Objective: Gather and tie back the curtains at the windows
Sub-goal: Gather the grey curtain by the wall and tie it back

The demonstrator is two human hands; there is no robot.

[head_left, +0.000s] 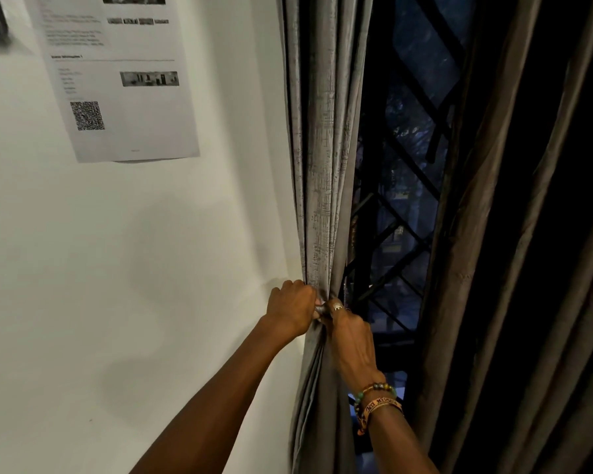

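Note:
A grey textured curtain (326, 159) hangs bunched into a narrow column beside the white wall. My left hand (293, 307) grips the bunch from the wall side, fingers curled into the folds. My right hand (351, 340) grips it from the window side, a ring on one finger and beaded bracelets at the wrist. Between the two hands a small grey band or tie (320, 308) shows at the gathered point; I cannot tell how it is fastened. A second, darker curtain (514, 234) hangs loose on the right.
Behind the gap is a dark window with a black diagonal metal grille (401, 206). A printed sheet with a QR code (117, 80) is stuck on the white wall (134, 268) at the upper left.

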